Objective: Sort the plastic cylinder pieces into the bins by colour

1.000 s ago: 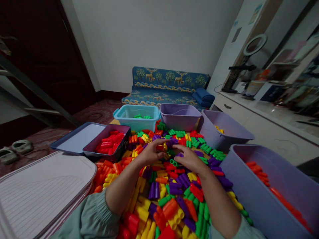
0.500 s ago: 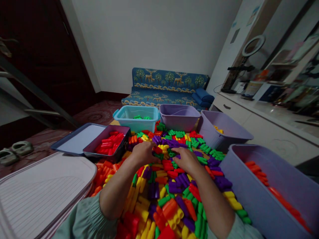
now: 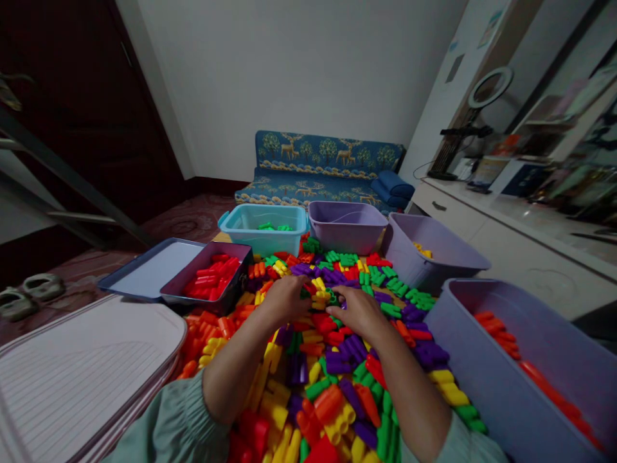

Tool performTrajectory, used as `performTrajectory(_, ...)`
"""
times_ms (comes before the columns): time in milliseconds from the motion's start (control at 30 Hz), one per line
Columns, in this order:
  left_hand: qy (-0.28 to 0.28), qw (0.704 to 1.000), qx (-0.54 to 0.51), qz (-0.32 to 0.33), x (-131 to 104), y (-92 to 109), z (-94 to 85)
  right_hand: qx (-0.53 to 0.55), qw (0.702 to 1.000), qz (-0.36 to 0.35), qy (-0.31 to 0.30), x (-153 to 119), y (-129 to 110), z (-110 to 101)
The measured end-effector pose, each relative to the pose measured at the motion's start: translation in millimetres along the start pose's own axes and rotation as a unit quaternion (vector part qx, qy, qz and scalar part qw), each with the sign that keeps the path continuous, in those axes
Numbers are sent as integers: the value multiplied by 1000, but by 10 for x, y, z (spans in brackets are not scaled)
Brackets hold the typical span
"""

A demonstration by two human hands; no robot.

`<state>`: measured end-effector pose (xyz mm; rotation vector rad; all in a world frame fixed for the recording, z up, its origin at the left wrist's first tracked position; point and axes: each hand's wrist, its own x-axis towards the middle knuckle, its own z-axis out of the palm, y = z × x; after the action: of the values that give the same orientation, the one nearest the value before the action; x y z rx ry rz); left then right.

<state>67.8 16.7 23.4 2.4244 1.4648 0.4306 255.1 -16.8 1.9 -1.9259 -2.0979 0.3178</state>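
Dozens of coloured pieces [image 3: 340, 361] heaped before you, and here's your left hand [image 3: 287, 299], fingers curled beside yellow pieces [image 3: 320, 298] mid-spread; your right hand [image 3: 355, 310], thumb and fingers parted about a green piece [image 3: 332, 296]. Either one pinching? Can't tell. You're picking among them, it seems; next calls for a sure, narrow grip.

Glossy plas. pcs [image 3: 354, 347], smooth matt plas. bins [image 3: 486, 366]
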Motion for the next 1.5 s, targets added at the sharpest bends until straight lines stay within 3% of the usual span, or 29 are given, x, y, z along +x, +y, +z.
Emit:
performTrajectory(267,100,972,-212,-13,129,-149,105,-18,1000,10,-3,5,-17,-53)
performTrajectory(333,114,946,-303,-31,160,-183,134,-10,1000,6,3,7,4,-69)
performTrajectory(533,107,828,-545,-81,181,-211,147,-6,999,-6,52,-1,48,-173)
performTrajectory(667,81,790,-601,-86,136,-159,98,93,992,2,81,-12,-49,-247)
performTrajectory(833,10,779,-624,-66,103,-111,81,275,957,-63,60,-33,-248,-228)
performTrajectory(1133,-86,774,-627,-38,44,-70,43,398,911,-22,106,4,-269,-47)
performTrajectory(1300,-102,785,-610,-21,36,-44,36,391,916,8,91,7,-288,-39)
performTrajectory(1500,-83,786,-609,-64,61,-56,48,426,900,-17,89,35,-309,-16)
